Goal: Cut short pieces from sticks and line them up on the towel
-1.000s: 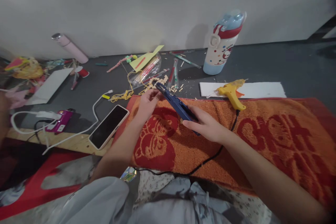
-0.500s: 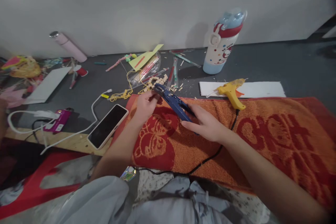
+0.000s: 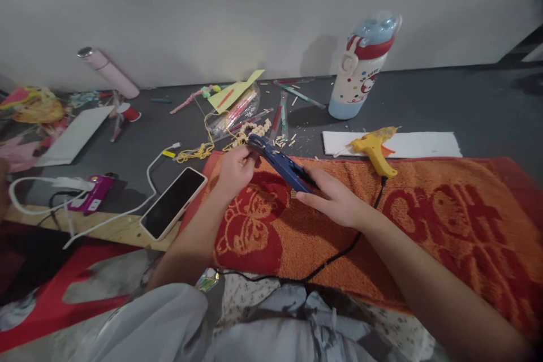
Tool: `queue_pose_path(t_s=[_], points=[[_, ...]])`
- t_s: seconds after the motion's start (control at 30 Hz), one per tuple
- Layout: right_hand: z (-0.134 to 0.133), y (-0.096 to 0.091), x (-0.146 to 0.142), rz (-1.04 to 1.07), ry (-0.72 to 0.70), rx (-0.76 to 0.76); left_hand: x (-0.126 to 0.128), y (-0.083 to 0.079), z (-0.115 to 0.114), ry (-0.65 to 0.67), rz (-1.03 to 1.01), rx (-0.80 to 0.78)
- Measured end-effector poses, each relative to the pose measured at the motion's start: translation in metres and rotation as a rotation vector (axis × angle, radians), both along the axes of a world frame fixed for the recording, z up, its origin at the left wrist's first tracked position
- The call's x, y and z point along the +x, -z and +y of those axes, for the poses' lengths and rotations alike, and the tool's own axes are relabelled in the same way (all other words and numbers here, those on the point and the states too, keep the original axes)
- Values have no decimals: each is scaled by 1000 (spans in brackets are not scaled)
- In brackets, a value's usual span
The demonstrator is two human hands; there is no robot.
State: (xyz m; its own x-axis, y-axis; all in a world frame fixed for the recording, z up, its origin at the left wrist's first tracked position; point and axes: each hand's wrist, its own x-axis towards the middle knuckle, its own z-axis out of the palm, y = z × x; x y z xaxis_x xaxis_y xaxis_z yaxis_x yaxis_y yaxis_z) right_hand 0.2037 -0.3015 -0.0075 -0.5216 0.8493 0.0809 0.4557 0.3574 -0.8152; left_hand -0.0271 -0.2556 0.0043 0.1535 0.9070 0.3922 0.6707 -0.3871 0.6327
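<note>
My right hand [image 3: 333,199] is wrapped round the handles of blue pliers [image 3: 278,162], which point up and left over an orange and red towel [image 3: 424,220]. At the jaws of the pliers, my left hand [image 3: 233,169] is pinched on something small that I cannot make out. Several short cut wooden bits [image 3: 285,141] lie scattered on the grey surface just beyond the jaws. A tiny piece [image 3: 292,194] rests on the towel under the pliers.
A yellow glue gun [image 3: 373,147] rests on a white board [image 3: 416,144], its black cord [image 3: 335,257] running over the towel. A patterned bottle [image 3: 360,70] stands behind. A phone [image 3: 173,202], white cable [image 3: 144,192], yellow string [image 3: 199,150], pens [image 3: 237,108] and a pink flask [image 3: 108,72] lie left.
The pliers and both hands have dropped slightly toward the towel. My left hand has curled tighter at the jaws.
</note>
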Motion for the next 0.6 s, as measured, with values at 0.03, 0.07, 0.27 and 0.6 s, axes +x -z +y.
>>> queue_pose_path(t_s=[0.03,0.07,0.27,0.6], points=[[0,0,0,3,-4,-1,0,0,0,3,6,2],[0,0,0,4,-7,-3,0,0,0,5,10,0],[0,1,0,6,-2,-40,0,-3,-1,-12,11,-46],[1,4,-3,32,82,-80,4,-2,0,-84,-96,-164]])
